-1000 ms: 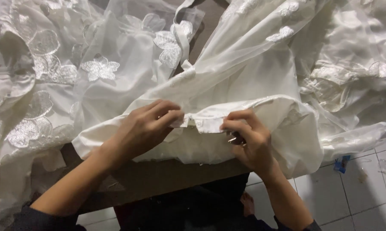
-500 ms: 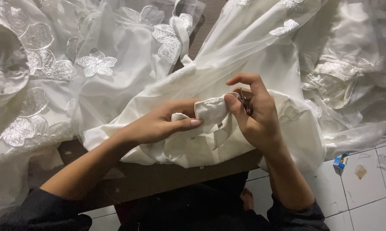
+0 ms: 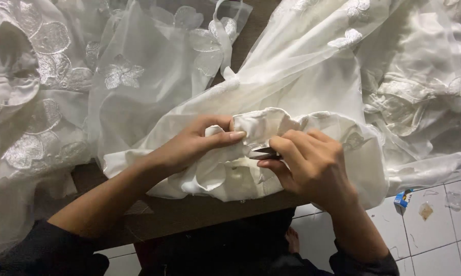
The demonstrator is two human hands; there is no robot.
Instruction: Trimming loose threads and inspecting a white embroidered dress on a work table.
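Left hand (image 3: 192,145) pinches a folded hem of white satin fabric (image 3: 271,122), thumb and forefinger closed flat on the cloth; right hand (image 3: 309,163) is curled shut around a small metal tool (image 3: 263,152), likely thread snips, only the dark tip showing between the fingers, the rest hidden in the grip; the tip sits against the hem just beside the left fingertips. The hem lies bunched at the near edge of a brown wooden table (image 3: 189,217), mostly covered by cloth; sheer tulle with embroidered flower appliqués (image 3: 120,71) spreads behind and to the left, cut off at the frame. Black sleeves at bottom; white tiled floor (image 3: 435,240) lower right, with a small blue object (image 3: 403,198) too small to make out.
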